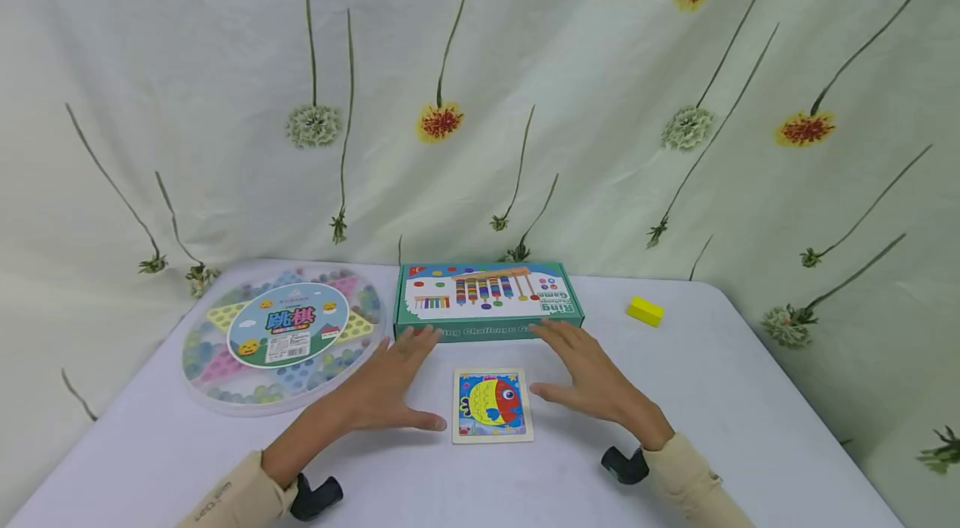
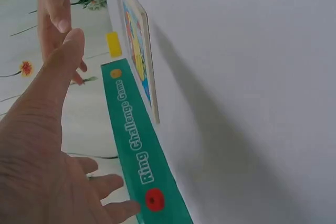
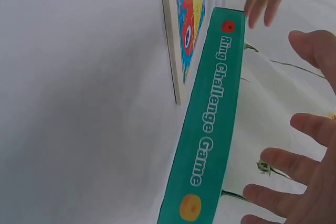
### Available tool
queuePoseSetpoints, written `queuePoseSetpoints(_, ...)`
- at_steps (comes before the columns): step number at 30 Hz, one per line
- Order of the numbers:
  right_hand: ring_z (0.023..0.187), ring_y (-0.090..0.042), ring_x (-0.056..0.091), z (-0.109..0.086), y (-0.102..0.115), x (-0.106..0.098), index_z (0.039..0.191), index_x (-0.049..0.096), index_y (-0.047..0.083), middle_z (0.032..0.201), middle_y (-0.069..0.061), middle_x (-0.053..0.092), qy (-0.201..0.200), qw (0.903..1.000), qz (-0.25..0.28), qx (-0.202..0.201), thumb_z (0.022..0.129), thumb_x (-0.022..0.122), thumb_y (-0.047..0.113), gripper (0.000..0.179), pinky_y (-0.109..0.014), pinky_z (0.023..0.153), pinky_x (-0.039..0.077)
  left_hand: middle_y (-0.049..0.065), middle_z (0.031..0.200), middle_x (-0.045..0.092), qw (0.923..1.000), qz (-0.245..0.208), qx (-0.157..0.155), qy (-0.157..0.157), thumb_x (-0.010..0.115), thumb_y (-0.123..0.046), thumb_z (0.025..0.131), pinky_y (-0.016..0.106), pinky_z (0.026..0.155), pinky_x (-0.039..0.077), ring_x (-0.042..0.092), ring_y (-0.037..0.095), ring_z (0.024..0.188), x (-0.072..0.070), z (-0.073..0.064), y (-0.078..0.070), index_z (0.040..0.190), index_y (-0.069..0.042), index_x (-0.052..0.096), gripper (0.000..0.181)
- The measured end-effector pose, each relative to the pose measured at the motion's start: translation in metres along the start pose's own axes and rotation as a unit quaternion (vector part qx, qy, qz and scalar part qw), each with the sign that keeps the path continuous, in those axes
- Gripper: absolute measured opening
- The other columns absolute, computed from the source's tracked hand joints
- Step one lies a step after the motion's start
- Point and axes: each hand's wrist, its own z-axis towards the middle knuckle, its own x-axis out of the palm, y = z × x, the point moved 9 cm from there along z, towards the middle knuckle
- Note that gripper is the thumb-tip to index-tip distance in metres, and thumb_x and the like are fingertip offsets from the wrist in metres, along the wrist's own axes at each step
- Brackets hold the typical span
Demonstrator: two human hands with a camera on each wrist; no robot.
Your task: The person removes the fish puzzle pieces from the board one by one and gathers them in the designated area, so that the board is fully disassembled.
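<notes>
A square fish picture puzzle [image 1: 492,406] with a pale wooden frame lies flat on the white table between my hands. To its left my left hand [image 1: 390,386] is spread with straight fingers and holds nothing; its thumb points toward the puzzle. My right hand [image 1: 592,374] is held likewise on the other side, thumb toward the puzzle's right edge. Just beyond the puzzle lies a green "Ring Challenge Game" box [image 1: 489,331], its front side facing me. In the head view the fingertips of both hands overlap that box's front. Both wrist views show the hands' fingers apart from the puzzle.
A round Chinese checkers set [image 1: 288,324] in a clear case with marbles lies at the left. A small yellow block [image 1: 645,311] is at the back right. Behind the table [image 1: 720,428] hangs a flower-patterned cloth [image 1: 570,70].
</notes>
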Motion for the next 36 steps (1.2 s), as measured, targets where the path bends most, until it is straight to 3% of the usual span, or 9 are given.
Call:
queuePoseSetpoints(3, 0.135, -0.03, 0.036, 0.005, 0.003, 0.013, 0.144, 0.044, 0.019, 0.147, -0.004, 0.043, 0.029, 0.9978, 0.059, 0.005, 0.085, 0.069, 0.041, 0.068, -0.059, 0.106, 0.034, 0.01, 0.158, 0.023, 0.9964, -0.049, -0.025, 0.064, 0.075, -0.069, 0.063, 0.058, 0.116, 0.011, 0.013, 0.036, 0.146, 0.021, 0.002, 0.001, 0.154, -0.012, 0.021, 0.119)
queuePoseSetpoints(6, 0.129, -0.027, 0.043, 0.012, 0.008, 0.027, 0.137, 0.051, 0.015, 0.139, -0.003, 0.051, 0.057, 0.9925, 0.108, 0.006, 0.087, 0.068, 0.035, 0.057, -0.055, 0.103, 0.04, 0.009, 0.158, 0.023, 0.9914, -0.068, -0.043, 0.103, 0.077, -0.067, 0.062, 0.057, 0.117, 0.009, 0.011, 0.035, 0.146, 0.035, 0.004, 0.001, 0.153, -0.011, 0.023, 0.12)
queuePoseSetpoints(13, 0.121, -0.024, 0.048, 0.027, 0.017, 0.054, 0.129, 0.057, 0.01, 0.129, -0.002, 0.058, 0.102, 0.9827, 0.154, -0.009, 0.089, 0.066, 0.034, 0.047, -0.049, 0.102, 0.042, 0.008, 0.16, 0.019, 0.9877, -0.057, -0.058, 0.133, 0.078, -0.066, 0.059, 0.058, 0.116, 0.005, 0.004, 0.036, 0.147, 0.051, 0.01, 0.002, 0.152, -0.011, 0.025, 0.121)
queuePoseSetpoints(23, 0.113, -0.019, 0.054, 0.046, 0.023, 0.068, 0.119, 0.064, 0.011, 0.119, 0.0, 0.062, 0.113, 0.9726, 0.201, -0.029, 0.09, 0.067, 0.025, 0.032, -0.041, 0.1, 0.045, 0.009, 0.16, 0.017, 0.9911, -0.045, -0.054, 0.113, 0.077, -0.069, 0.059, 0.062, 0.115, -0.001, 0.0, 0.039, 0.146, 0.054, 0.015, 0.005, 0.15, -0.012, 0.031, 0.117)
queuePoseSetpoints(30, 0.105, -0.015, 0.054, 0.058, 0.024, 0.078, 0.113, 0.068, 0.013, 0.111, 0.003, 0.065, 0.113, 0.9722, 0.204, -0.024, 0.091, 0.067, 0.02, 0.023, -0.034, 0.094, 0.047, 0.009, 0.16, 0.016, 0.9933, -0.053, -0.046, 0.091, 0.076, -0.07, 0.058, 0.062, 0.114, -0.004, -0.002, 0.039, 0.146, 0.057, 0.016, 0.009, 0.149, -0.015, 0.034, 0.114)
queuePoseSetpoints(36, 0.109, -0.017, 0.051, 0.059, 0.025, 0.083, 0.106, 0.071, 0.013, 0.11, 0.002, 0.062, 0.115, 0.9744, 0.192, -0.021, 0.089, 0.067, 0.015, 0.018, -0.036, 0.096, 0.046, 0.01, 0.16, 0.017, 0.9936, -0.061, -0.045, 0.084, 0.077, -0.068, 0.058, 0.063, 0.113, -0.005, -0.002, 0.04, 0.146, 0.058, 0.016, 0.008, 0.148, -0.016, 0.036, 0.112)
